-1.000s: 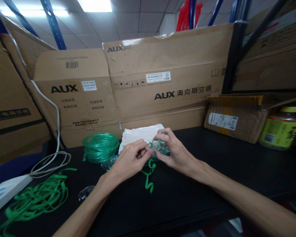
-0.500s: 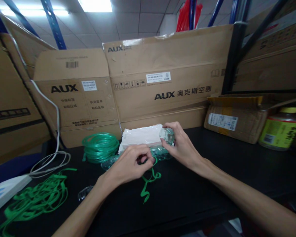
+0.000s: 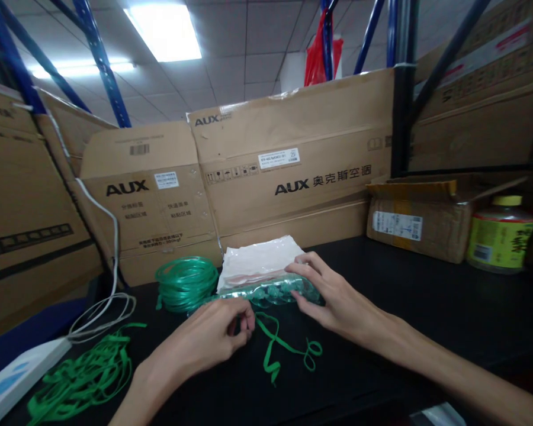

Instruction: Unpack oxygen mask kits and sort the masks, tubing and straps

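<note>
My left hand (image 3: 224, 334) is closed, its fingers curled, with one part of a short green ribbon (image 3: 288, 342) at its fingertips. The ribbon's loose ends lie curled on the black tabletop. My right hand (image 3: 326, 290) is curved around the right end of a long, clear greenish plastic package (image 3: 270, 292), thumb in front and fingers over the top. What lies inside the package is hard to make out. Directly behind it is a stack of white plastic-wrapped sheets (image 3: 260, 258). A coil of green tubing (image 3: 187, 285) sits to the left, beyond my left hand.
A tangled heap of green ribbon (image 3: 89, 376) lies at left beside a white power strip (image 3: 24, 378) with its cable. Large cardboard boxes (image 3: 293, 213) wall off the back. An open carton (image 3: 417, 222) and a yellow-labelled jar (image 3: 501, 236) stand at right.
The right end of the plastic package has come down, my right hand lowering with it. My left hand has moved left and the ribbon's loose ends lie more spread out. The view has tilted up.
</note>
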`<action>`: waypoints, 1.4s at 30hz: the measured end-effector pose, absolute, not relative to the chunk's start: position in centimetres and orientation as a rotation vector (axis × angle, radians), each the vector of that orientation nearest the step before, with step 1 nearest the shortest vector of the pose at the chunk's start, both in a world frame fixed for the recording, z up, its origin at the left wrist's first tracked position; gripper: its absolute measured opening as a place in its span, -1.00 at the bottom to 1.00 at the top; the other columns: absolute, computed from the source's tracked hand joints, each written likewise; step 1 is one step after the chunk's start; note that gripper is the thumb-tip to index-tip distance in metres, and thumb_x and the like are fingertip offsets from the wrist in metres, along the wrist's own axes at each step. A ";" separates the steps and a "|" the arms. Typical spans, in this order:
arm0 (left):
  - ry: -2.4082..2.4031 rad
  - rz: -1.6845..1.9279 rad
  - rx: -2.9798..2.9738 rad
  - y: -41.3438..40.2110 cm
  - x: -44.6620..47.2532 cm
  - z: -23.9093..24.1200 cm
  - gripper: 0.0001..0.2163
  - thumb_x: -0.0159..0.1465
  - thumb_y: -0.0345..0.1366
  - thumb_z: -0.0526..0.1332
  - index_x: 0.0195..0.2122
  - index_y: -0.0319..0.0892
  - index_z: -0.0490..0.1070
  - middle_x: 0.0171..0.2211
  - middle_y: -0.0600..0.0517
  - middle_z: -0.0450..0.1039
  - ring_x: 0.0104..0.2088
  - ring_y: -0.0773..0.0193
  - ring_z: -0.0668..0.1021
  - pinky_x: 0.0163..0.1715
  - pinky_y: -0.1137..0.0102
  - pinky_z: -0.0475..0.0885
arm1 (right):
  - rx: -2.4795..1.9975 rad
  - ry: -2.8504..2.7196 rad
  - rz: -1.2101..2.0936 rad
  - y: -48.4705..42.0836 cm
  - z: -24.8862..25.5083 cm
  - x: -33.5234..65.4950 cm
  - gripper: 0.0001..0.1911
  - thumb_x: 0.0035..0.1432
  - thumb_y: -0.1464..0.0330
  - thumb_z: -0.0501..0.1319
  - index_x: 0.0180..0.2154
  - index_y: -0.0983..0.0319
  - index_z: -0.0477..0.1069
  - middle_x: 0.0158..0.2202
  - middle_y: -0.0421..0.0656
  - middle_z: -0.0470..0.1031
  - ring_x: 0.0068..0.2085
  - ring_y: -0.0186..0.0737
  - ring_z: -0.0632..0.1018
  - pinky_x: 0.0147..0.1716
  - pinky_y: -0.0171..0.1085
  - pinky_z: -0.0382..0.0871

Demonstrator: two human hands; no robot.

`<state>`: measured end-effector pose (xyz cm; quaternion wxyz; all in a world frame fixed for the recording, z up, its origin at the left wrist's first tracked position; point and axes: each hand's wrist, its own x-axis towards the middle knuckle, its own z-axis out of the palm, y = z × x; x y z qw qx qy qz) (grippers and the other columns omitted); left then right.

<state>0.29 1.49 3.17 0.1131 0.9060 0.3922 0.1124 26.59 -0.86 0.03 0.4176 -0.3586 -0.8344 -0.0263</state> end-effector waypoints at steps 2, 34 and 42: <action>1.180 0.344 2.644 1.0 -0.6 2.8 -0.87 0.26 -0.40 0.14 -0.24 -0.07 0.45 -0.28 0.12 0.51 -0.36 0.29 0.48 -0.37 0.45 0.30 | -0.921 -2.088 0.011 -2.2 -0.7 27.1 -0.56 0.31 0.45 0.14 0.18 0.05 0.18 0.05 -0.05 0.28 -0.04 -0.12 0.52 -0.06 -0.10 0.48; 1.080 0.503 2.470 -0.9 3.7 -0.6 -0.75 0.44 -0.16 0.07 0.01 0.00 0.49 -0.08 0.02 0.56 -0.07 0.15 0.56 0.03 0.26 0.41 | -0.893 -1.344 1.375 -5.0 -3.6 26.4 -0.50 0.11 0.13 0.39 0.00 0.20 0.34 -0.22 -0.16 0.53 -0.20 -0.21 0.55 -0.18 -0.23 0.37; 1.226 0.495 2.382 -2.2 5.6 -1.0 -0.77 0.32 -0.07 0.23 -0.12 -0.05 0.54 -0.26 0.04 0.55 -0.31 0.19 0.56 -0.28 0.36 0.39 | -0.898 -1.327 1.422 -5.5 -3.1 26.5 -0.48 0.07 0.10 0.43 -0.02 0.19 0.39 -0.24 -0.15 0.55 -0.14 -0.15 0.56 -0.13 -0.23 0.38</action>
